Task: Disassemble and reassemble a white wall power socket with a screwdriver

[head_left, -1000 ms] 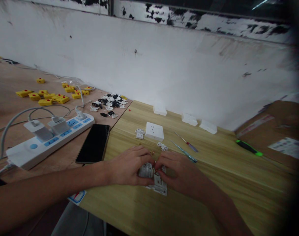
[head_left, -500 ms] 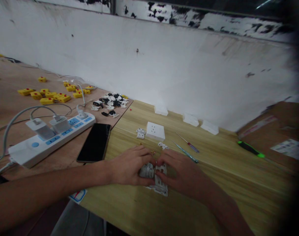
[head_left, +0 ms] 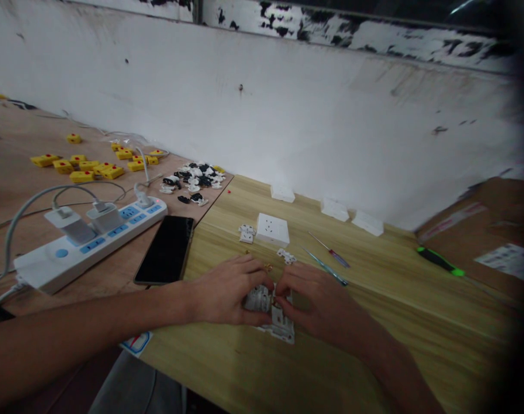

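White plastic housing [head_left: 282, 328] held between two hands

The housing lies on the wood-grain tabletop [head_left: 352, 359], near its front edge, with its moulded inside showing. The left hand [head_left: 234, 290] is clamped on its left part, fingers over the far side and thumb along the near side. The right hand [head_left: 307, 293] is at the upper right of the housing, thumb and forefinger tips close together over it (whether they pinch a small piece is too hidden to tell).

Just beyond the hands lie some small brass-coloured pieces [head_left: 268, 267] and a flat white plate [head_left: 286, 256]. Farther back, a white socket box [head_left: 273, 229] stands just beside a small white insert [head_left: 247, 233]. To the right are a thin screwdriver with a red and purple handle [head_left: 339, 259] and a teal tool [head_left: 333, 276]; a black-and-green screwdriver [head_left: 440, 263] lies well apart, near a cardboard box [head_left: 473, 215].

On the left, a dark-screened phone [head_left: 165, 250] rests near a white power strip [head_left: 42, 273], with yellow blocks [head_left: 82, 176] and a heap of black and white pieces [head_left: 199, 177] behind.
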A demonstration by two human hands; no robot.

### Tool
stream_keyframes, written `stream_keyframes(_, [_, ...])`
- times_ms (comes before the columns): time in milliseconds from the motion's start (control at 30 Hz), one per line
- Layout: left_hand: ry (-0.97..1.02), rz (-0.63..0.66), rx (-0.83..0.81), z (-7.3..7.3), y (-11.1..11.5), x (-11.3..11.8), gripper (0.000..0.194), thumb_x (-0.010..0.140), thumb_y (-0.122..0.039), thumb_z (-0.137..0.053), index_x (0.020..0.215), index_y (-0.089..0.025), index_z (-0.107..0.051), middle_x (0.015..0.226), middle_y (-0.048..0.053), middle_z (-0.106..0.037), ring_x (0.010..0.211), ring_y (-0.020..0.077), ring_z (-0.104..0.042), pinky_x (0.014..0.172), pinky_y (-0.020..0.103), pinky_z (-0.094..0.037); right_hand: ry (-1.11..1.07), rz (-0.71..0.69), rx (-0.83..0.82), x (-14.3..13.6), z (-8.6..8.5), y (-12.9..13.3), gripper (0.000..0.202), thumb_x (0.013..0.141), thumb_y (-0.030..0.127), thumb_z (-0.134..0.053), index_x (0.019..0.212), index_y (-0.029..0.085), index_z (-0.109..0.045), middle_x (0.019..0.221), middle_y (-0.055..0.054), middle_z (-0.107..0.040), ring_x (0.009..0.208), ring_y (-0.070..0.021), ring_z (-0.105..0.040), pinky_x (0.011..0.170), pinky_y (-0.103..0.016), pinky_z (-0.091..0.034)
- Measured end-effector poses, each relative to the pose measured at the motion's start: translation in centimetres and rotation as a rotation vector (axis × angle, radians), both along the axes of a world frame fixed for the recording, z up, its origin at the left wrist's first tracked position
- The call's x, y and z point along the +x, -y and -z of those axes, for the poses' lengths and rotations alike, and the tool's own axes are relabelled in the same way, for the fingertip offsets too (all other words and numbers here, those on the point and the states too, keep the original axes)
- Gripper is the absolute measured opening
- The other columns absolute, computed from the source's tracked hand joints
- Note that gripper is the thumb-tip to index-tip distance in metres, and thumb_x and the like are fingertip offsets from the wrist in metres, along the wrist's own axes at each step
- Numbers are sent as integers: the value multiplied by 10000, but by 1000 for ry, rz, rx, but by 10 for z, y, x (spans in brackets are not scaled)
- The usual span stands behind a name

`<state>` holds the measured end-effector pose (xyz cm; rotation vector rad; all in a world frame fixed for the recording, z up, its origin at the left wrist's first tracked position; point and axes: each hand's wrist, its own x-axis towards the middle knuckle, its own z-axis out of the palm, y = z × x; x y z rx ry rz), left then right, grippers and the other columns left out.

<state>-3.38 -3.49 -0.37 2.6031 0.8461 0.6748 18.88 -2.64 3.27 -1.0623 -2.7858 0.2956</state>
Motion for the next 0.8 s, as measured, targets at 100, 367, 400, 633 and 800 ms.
stream_keyframes(100, [-3, -1, -5, -1, 0, 0, 423, 807, -476, -709, 1107, -196, -607, 1061, 75, -613, 1021, 267, -574, 910, 365, -437, -26, -37, -2, -1, -1, -1, 90, 812, 117, -591, 806, 203, -617, 817, -30, -632, 807, -204, -568, 723, -326, -425])
stream_keyframes(367, [8, -9, 0, -1, 1, 0, 430, 800, -469, -712, 1115, -197, -603, 1073, 74, -610, 1031, 266, -563, 919, 371, -438, -119, -24, 21, 5, -6, -2, 100, 835, 130, -575, 818, 213, -629, 804, -32, -629, 795, -202, -578, 711, -318, -433])
stream_keyframes(400, [6, -10, -1, -2, 2, 1, 436, 800, -467, -710, 1124, -197, -600, 1072, 74, -611, 1032, 267, -562, 920, 373, -437, -141, -1, 35, 6, -4, -4, 92, 845, 142, -573, 822, 211, -629, 803, -31, -629, 794, -200, -580, 709, -316, -431])
stream_keyframes(633, [-28, -60, -11, -5, 6, 7, 414, 787, -402, -703, 1134, -207, -588, 1085, 70, -614, 1044, 276, -545, 942, 402, -413, -279, 296, 76, 6, 24, -26, 87, 870, 182, -577, 843, 175, -660, 840, -47, -645, 765, -185, -583, 681, -306, -427])
stream_keyframes(800, [-31, -100, -31, -7, 9, 12, 387, 760, -373, -706, 1094, -219, -589, 1070, 64, -615, 1042, 287, -533, 930, 428, -410, -302, 343, 28, 3, 36, -31, 98, 863, 185, -598, 831, 177, -691, 792, -30, -633, 712, -161, -568, 640, -278, -421])
